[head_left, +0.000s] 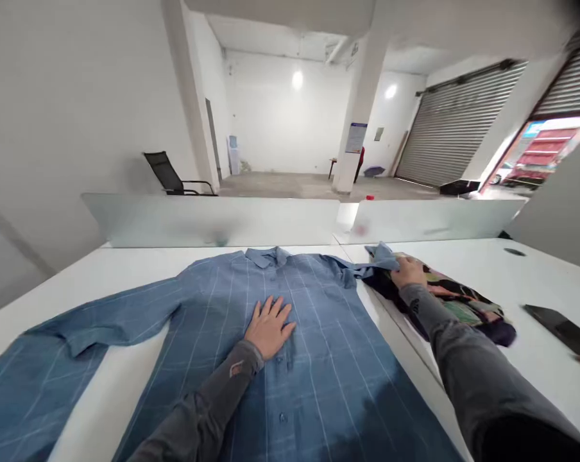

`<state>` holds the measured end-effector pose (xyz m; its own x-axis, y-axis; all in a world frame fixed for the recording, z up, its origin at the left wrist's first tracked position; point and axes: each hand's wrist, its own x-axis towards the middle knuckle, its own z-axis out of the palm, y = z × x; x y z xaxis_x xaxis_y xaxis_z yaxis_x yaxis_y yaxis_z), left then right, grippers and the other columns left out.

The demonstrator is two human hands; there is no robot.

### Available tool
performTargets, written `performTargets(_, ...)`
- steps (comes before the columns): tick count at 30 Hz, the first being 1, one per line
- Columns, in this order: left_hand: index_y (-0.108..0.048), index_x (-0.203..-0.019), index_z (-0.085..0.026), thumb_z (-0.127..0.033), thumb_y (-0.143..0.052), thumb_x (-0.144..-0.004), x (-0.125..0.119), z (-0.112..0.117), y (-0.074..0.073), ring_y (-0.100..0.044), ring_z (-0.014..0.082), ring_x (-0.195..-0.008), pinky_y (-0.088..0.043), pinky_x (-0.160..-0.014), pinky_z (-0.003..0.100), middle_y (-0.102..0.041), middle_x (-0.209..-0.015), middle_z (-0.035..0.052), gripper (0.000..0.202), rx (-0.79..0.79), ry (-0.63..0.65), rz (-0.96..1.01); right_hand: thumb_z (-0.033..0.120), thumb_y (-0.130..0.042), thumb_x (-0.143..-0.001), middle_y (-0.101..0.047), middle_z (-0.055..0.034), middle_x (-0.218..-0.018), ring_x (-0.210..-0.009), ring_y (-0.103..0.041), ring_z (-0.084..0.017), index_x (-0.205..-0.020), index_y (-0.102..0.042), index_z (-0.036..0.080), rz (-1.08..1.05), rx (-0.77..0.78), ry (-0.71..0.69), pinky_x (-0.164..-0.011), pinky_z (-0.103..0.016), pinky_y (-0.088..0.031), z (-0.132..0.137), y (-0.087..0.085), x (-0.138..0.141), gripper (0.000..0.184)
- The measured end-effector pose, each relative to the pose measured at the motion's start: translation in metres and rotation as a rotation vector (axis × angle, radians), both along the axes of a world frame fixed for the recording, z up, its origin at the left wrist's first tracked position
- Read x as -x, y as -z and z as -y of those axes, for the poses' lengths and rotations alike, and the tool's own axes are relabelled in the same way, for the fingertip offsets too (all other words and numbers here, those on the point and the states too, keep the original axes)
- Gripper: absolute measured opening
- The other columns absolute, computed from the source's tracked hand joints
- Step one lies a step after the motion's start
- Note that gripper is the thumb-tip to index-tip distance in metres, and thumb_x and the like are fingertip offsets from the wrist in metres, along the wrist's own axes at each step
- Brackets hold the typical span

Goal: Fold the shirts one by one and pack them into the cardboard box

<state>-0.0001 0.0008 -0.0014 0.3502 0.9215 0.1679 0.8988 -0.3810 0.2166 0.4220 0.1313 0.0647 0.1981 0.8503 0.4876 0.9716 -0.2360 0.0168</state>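
Though the blue shirt [314,333] is lying spread under the flat, empty left hand [269,328], the sleeve [384,255] the right hand [409,272] is pinching is not lying smooth yet.

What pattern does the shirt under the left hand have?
The shirt is blue with thin pale lines crossing in a check, best seen in the head view.

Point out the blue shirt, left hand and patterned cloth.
Blue shirt [319,327]: head view, on the front panel.
Left hand [267,329]: head view, on its back.
Patterned cloth [463,312]: head view, on a green patch.
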Motion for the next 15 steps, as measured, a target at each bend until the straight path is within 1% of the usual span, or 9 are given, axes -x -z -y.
performTargets(3, -0.04, -0.143, -0.029, -0.052, -0.03, -0.096, 0.0, -0.002, 0.003, -0.024, 0.0324, -0.142, -0.019, -0.114, 0.06, -0.034, -0.153, 0.0026, 0.053, -0.035, -0.001, 0.006, 0.021, -0.058, -0.072, -0.056, -0.0141, -0.127, -0.114, -0.048, -0.032, -0.111, -0.065, 0.019, -0.068, 0.021, -0.012, -0.085, -0.04, -0.042, -0.026, 0.002, -0.002, 0.04)
performTargets(5, -0.041, -0.142, -0.03, -0.052, -0.032, -0.096, 0.0, -0.003, 0.005, -0.026, 0.0326, -0.141, -0.02, -0.114, 0.06, -0.035, -0.153, 0.0026, 0.052, -0.056, 0.0, 0.005, 0.016, -0.056, -0.071, -0.058, -0.0127, -0.124, -0.111, -0.049, -0.031, -0.1, -0.068, 0.019, -0.13, -0.03, -0.014, -0.085, -0.041, -0.04, -0.039, -0.002, -0.001, 0.032)
performTargets(6, -0.042, -0.142, -0.03, -0.052, -0.032, -0.096, 0.0, -0.003, 0.005, -0.026, 0.0326, -0.141, -0.02, -0.114, 0.059, -0.035, -0.153, 0.0026, 0.052, -0.065, 0.0, 0.005, 0.015, -0.053, -0.073, -0.06, -0.0133, -0.12, -0.11, -0.05, -0.029, -0.099, -0.068, 0.018, -0.156, -0.071, -0.003, -0.087, -0.041, -0.039, -0.045, -0.007, -0.002, 0.03)
performTargets(8, -0.042, -0.141, -0.03, -0.051, -0.033, -0.096, 0.001, -0.004, 0.005, -0.026, 0.0324, -0.141, -0.02, -0.114, 0.059, -0.035, -0.152, 0.0027, 0.051, -0.076, 0.0, 0.004, 0.015, -0.042, -0.082, -0.059, -0.0165, -0.119, -0.109, -0.05, -0.027, -0.111, -0.063, 0.014, -0.179, -0.163, 0.037, -0.09, -0.041, -0.036, -0.052, -0.023, -0.003, 0.036)
performTargets(10, -0.043, -0.141, -0.03, -0.05, -0.034, -0.096, 0.002, -0.004, 0.006, -0.026, 0.0325, -0.141, -0.02, -0.114, 0.06, -0.036, -0.152, 0.0033, 0.05, -0.08, 0.002, 0.006, 0.014, -0.03, -0.089, -0.055, -0.0191, -0.124, -0.113, -0.047, -0.024, -0.127, -0.051, 0.009, -0.186, -0.288, 0.06, -0.093, -0.037, -0.034, -0.055, -0.047, -0.005, 0.044)
performTargets(11, -0.043, -0.141, -0.029, -0.05, -0.034, -0.096, 0.002, -0.004, 0.006, -0.026, 0.0327, -0.141, -0.02, -0.113, 0.06, -0.036, -0.152, 0.0038, 0.05, -0.079, 0.003, 0.006, 0.014, -0.027, -0.091, -0.054, -0.019, -0.125, -0.114, -0.047, -0.022, -0.131, -0.047, 0.008, -0.197, -0.355, 0.057, -0.092, -0.034, -0.034, -0.055, -0.06, -0.007, 0.045)
performTargets(13, -0.043, -0.141, -0.029, -0.05, -0.035, -0.096, 0.002, -0.004, 0.006, -0.026, 0.033, -0.141, -0.02, -0.113, 0.06, -0.036, -0.152, 0.0044, 0.05, -0.073, 0.001, 0.009, 0.018, -0.031, -0.092, -0.057, -0.0178, -0.122, -0.109, -0.05, -0.021, -0.131, -0.047, 0.009, -0.212, -0.439, 0.042, -0.089, -0.031, -0.035, -0.049, -0.083, -0.01, 0.043)
performTargets(14, -0.044, -0.14, -0.029, -0.05, -0.036, -0.095, 0.002, -0.004, 0.006, -0.025, 0.0331, -0.141, -0.02, -0.113, 0.06, -0.036, -0.152, 0.0044, 0.05, -0.067, 0.001, 0.012, 0.021, -0.035, -0.093, -0.06, -0.0181, -0.118, -0.105, -0.052, -0.021, -0.129, -0.049, 0.009, -0.209, -0.439, 0.048, -0.086, -0.031, -0.036, -0.045, -0.093, -0.011, 0.041)
performTargets(15, -0.044, -0.14, -0.029, -0.05, -0.036, -0.095, 0.002, -0.004, 0.006, -0.026, 0.0331, -0.141, -0.02, -0.113, 0.06, -0.036, -0.152, 0.0043, 0.05, -0.06, 0.0, 0.014, 0.022, -0.039, -0.092, -0.062, -0.0196, -0.113, -0.099, -0.055, -0.022, -0.126, -0.053, 0.008, -0.19, -0.391, 0.065, -0.082, -0.032, -0.037, -0.041, -0.101, -0.011, 0.04)
